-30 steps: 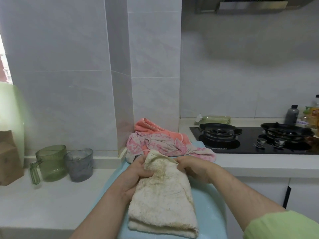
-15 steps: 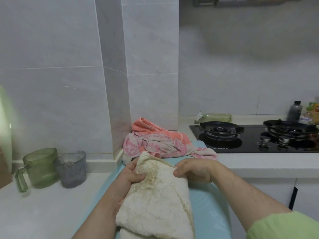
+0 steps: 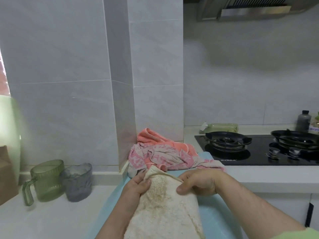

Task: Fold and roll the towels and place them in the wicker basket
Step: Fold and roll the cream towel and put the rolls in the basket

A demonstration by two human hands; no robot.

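Tiled wall (image 3: 60, 66) with a jutting column fills the back; range hood (image 3: 250, 9) at top right. White counter (image 3: 51, 218) runs left to right, black gas hob (image 3: 259, 152) set into it on the right, two burners visible.

Light-blue mat (image 3: 219, 218) lies on the counter in front of the person. Cream towel (image 3: 164, 213) lies on the mat, folded lengthwise into a narrow strip that runs from the bottom edge of the view away from the person. It has a brownish stained patch near its far end.

Unfolded pile at the far end of the mat, against the column: pink patterned towel (image 3: 165, 152) in front, coral towel (image 3: 155, 138) behind and partly under it. The cream towel's far tip touches or overlaps the pile's front edge; cannot tell which.

Left hand (image 3: 136, 185) grips the far-left edge of the cream towel, thumb on top, fingers curled under. Right hand (image 3: 200, 182) grips the far-right edge, fingers curled over the fold, thumb pressed on the top face.

Left of the mat: green mug (image 3: 48, 180) and grey mug (image 3: 77, 181), upright, touching. Behind the hob: green bottle (image 3: 221, 128) lying on its side, dark bottle (image 3: 303, 121) upright at far right.
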